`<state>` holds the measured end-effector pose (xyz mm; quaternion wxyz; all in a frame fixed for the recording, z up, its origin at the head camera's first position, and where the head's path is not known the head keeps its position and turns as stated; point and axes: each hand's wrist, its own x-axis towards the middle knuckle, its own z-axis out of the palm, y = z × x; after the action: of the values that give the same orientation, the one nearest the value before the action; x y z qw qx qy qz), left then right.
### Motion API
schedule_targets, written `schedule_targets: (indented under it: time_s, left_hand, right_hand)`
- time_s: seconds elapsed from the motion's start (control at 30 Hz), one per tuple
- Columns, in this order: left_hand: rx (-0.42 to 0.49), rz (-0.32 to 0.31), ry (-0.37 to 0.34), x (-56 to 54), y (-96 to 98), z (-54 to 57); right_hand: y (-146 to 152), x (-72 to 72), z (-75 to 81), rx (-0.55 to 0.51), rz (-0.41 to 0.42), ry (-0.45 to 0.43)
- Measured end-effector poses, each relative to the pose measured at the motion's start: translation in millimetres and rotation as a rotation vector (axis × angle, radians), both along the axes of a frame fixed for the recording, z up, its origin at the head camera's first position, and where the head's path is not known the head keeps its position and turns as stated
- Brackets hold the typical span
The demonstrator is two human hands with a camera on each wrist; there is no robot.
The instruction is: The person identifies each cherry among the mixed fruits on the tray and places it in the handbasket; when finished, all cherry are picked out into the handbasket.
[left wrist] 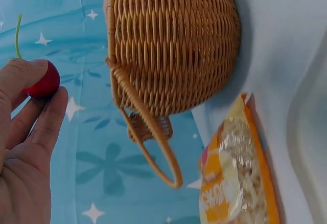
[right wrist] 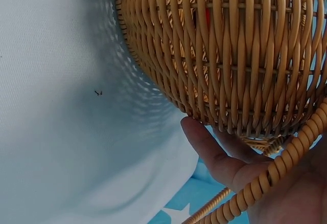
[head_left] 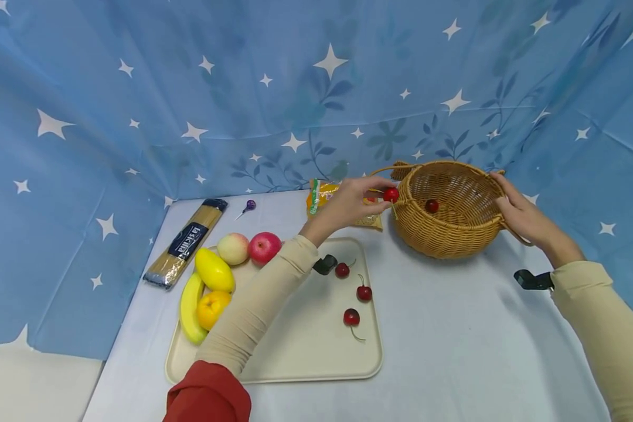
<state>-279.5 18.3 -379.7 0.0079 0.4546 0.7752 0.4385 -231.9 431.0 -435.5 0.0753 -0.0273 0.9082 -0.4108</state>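
My left hand pinches a red cherry between thumb and fingers, just left of the wicker basket's rim. The left wrist view shows this cherry with its green stem sticking up. The wicker basket stands on the table, tilted slightly toward me, with another cherry inside. At the basket's right side, my right hand holds it near the rim and handle. Thumb and fingers touch the woven wall in the right wrist view. Three stemmed cherries lie on the right part of the cream tray.
On the tray's left are a banana, a mango, an orange fruit, a peach and a red apple. Behind lie a spaghetti pack, a lollipop and a snack bag. Starry blue curtains enclose the table.
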Motion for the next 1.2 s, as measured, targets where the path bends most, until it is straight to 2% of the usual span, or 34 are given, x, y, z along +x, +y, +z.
schedule_targets:
  time_s: [0.2,0.3,0.47,0.87,1.1,1.2]
  left_hand:
    - [-0.021,-0.019,-0.079,-1.2,19.8,-4.0]
    - [-0.055,-0.013,-0.046,-2.3,29.0,-4.7]
    - [-0.107,-0.018,-0.031,-2.1,41.8,-4.1]
    - [-0.169,-0.003,0.045,-1.9,75.5,-5.2]
    - [-0.282,0.007,0.031,-6.4,100.5,-6.3]
    - [-0.335,0.02,0.056,-8.0,108.7,-6.2]
  right_hand:
    - [-1,-1.2,-1.1,-0.005,0.0,0.002]
    - [-1,-2.2,-1.3,-0.011,-0.004,0.008]
    - [-1,-3.4,-0.7,-0.006,-0.007,0.01]
    - [-1,1.2,1.9,0.019,0.002,-0.002]
    - [-1,2.3,-0.4,0.026,0.013,0.006]
    - [-3,2.3,0.0,0.033,0.015,0.008]
